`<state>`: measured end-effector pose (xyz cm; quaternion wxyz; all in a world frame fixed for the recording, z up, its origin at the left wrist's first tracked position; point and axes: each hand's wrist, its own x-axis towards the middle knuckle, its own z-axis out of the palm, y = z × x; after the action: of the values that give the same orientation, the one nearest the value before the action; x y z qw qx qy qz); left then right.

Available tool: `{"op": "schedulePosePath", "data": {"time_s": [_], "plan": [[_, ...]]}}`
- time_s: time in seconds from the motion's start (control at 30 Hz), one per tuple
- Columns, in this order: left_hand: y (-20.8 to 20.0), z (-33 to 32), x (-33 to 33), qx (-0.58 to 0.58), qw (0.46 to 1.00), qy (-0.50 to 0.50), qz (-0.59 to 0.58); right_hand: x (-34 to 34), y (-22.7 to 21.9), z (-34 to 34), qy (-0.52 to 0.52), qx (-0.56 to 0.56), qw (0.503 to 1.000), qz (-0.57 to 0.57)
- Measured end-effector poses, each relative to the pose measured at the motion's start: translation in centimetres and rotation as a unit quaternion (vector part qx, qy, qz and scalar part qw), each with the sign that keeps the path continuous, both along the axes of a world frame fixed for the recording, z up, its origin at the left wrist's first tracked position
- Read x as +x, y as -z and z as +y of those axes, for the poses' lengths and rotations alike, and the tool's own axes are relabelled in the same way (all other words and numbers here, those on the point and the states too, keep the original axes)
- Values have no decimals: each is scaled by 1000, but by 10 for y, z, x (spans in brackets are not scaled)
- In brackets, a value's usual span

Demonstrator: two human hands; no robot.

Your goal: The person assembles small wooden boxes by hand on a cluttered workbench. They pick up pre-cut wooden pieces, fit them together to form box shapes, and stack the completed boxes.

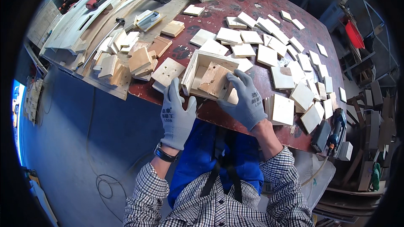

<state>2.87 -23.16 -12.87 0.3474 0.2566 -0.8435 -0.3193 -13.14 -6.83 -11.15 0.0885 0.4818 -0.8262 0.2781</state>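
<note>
Head view: L hand, fingers up, palm flat vs. box left wall at table edge; R hand open, fingertips pressing panel inside box.

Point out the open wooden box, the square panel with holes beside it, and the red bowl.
Wooden box [201,62], head view, on its left wall.
Holed panel [168,72], head view, its centre.
Red bowl [354,34], head view, its inside.
</note>
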Motion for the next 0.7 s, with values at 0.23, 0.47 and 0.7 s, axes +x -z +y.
{"op": "schedulePosePath", "data": {"time_s": [0.23, 0.47, 0.7], "plan": [[34, -18, -20, 34, 997, -10, -73, 11, 44, -15, 58, -145, 982, -102], [29, -29, -29, 75, 995, 4, -70, 23, 46, -39, 143, 66, 986, 49], [31, -32, -28, 71, 994, -18, -80, 16, 46, -29, 108, 22, 994, 1]]}}
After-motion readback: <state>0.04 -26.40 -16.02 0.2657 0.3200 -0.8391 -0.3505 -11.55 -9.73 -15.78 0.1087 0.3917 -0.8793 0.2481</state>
